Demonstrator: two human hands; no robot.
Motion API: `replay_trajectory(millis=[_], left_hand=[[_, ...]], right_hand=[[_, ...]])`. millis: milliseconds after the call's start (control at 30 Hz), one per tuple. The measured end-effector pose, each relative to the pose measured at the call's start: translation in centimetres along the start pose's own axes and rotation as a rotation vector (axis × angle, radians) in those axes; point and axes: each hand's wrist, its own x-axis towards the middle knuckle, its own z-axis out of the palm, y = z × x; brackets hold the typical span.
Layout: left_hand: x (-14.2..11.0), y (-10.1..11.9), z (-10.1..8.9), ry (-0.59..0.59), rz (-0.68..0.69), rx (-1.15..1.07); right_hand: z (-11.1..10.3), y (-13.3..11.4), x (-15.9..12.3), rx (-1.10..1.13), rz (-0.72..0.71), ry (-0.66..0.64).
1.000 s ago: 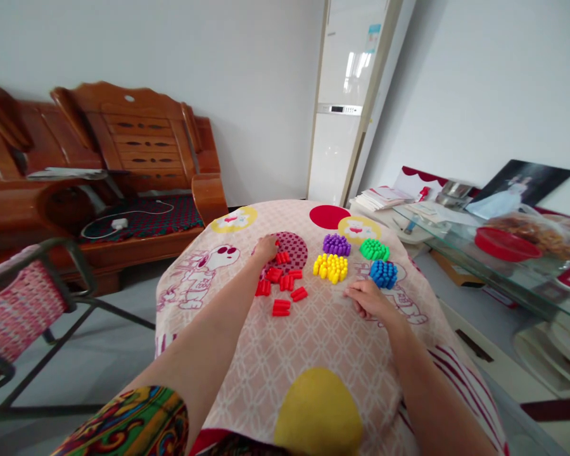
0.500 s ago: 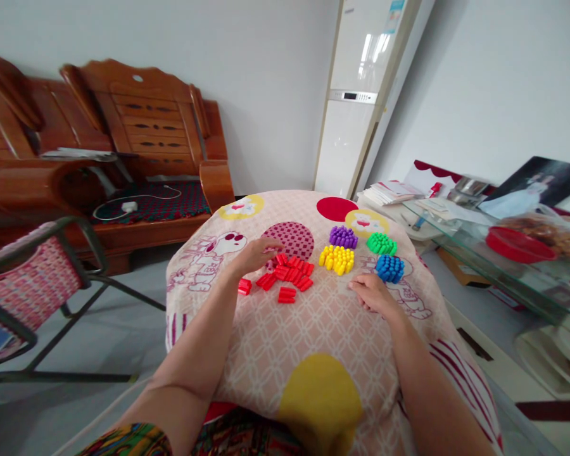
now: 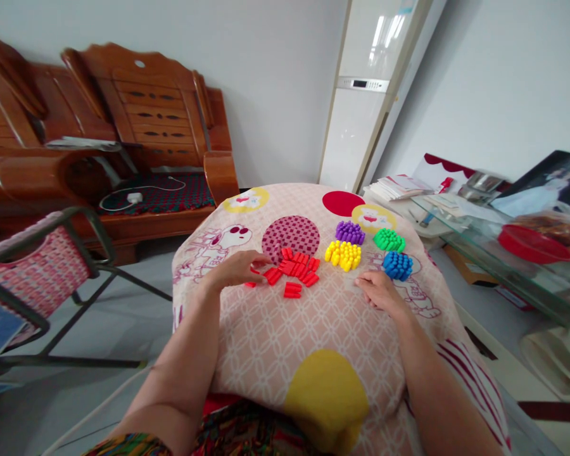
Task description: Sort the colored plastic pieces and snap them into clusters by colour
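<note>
My left hand [image 3: 240, 267] hovers at the left edge of a loose group of short red plastic sticks [image 3: 294, 265]. Its thumb and fingers are apart, and it partly covers a red piece [image 3: 250, 284] below it. One small red bundle [image 3: 292, 290] lies nearer to me, apart from the group. My right hand [image 3: 379, 292] rests on the cloth with its fingers curled, and nothing shows in it. Close by stand tight clusters of upright pegs: yellow [image 3: 343, 255], blue [image 3: 398, 265], purple [image 3: 350, 232] and green [image 3: 389, 240].
A patterned cloth [image 3: 266, 342] covers the round table. To the right, a glass shelf [image 3: 494, 253] bears a red bowl [image 3: 534, 243] and papers [image 3: 399, 187]. A wooden sofa [image 3: 161, 114] and a folding chair [image 3: 42, 278] stand on the left, a tall white air conditioner [image 3: 356, 120] behind.
My left hand has moved left and toward me, from the far side of the red sticks to their left edge. My right hand stays in place. The view has shifted slightly.
</note>
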Motion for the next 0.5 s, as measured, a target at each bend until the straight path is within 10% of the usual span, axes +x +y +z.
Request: replay_trajectory(millis=[500], left_hand=[[0.5, 8.0, 4.1, 0.326, 0.053, -0.132]], right_hand=[[1.4, -2.6, -1.2, 0.238, -0.135, -0.066]])
